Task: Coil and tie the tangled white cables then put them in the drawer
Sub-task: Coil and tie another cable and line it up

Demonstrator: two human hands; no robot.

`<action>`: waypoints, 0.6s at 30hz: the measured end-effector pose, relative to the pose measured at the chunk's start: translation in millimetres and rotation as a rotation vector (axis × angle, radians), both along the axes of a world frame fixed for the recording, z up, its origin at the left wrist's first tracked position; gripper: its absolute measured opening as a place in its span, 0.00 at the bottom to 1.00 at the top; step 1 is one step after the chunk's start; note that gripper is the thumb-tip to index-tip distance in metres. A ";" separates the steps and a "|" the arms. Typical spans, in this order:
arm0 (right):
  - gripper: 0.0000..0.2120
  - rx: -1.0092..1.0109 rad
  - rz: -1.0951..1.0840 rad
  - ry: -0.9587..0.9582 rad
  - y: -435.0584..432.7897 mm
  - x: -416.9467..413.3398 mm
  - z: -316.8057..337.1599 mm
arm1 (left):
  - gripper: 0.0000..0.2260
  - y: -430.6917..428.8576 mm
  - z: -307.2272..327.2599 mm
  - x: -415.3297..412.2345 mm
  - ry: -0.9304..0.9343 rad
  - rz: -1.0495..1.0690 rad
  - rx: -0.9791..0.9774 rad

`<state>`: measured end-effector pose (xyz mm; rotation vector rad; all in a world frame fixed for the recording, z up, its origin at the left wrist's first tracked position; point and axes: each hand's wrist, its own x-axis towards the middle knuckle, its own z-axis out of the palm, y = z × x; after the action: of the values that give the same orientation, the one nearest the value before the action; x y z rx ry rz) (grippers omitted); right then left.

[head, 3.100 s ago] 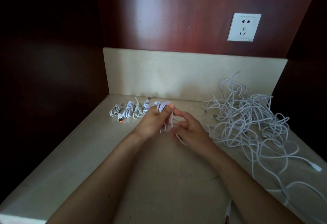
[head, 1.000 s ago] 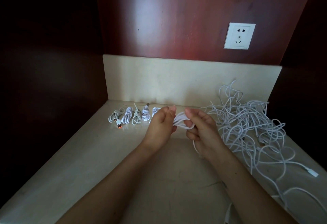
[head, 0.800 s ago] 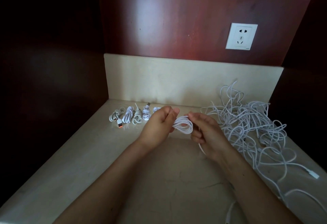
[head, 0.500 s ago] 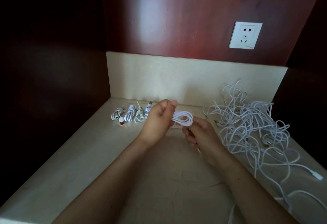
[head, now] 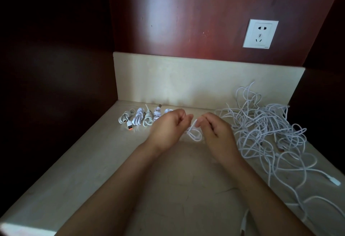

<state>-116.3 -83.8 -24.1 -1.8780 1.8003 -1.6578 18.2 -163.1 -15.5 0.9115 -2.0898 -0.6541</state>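
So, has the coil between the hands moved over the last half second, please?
Yes. Against the row of tied bundles, the coil now sits lower in view, nearer the person, between the left hand and right hand.

Pale desk [head: 168, 189]: tied coils [head: 141, 119] lined up back-left, loose cable tangle [head: 265, 133] sprawling across its right side.

I see open desk [head: 168, 189] front and centre-left, passable. On the right the tangled cable pile [head: 270, 133] blocks up to the back wall [head: 186, 80]. A row of coiled cables [head: 143, 119] sits back left. A dark wood panel [head: 56, 86] walls the left.
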 end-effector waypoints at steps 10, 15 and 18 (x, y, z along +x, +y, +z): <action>0.12 0.020 -0.038 -0.277 -6.4 7.6 -5.1 | 0.18 9.1 -1.9 -2.3 -0.023 -0.103 -0.118; 0.15 -0.112 -0.067 -0.329 -7.7 12.6 -2.3 | 0.14 6.7 -5.3 -6.1 0.282 -0.214 0.091; 0.15 -0.140 -0.064 -0.345 -7.7 14.8 -1.9 | 0.14 6.8 -4.5 -7.7 0.418 -0.215 0.152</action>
<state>-101.5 -91.6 -26.1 -1.4727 1.6570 -2.0277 10.5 -156.3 -20.0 0.5704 -1.7889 -1.0320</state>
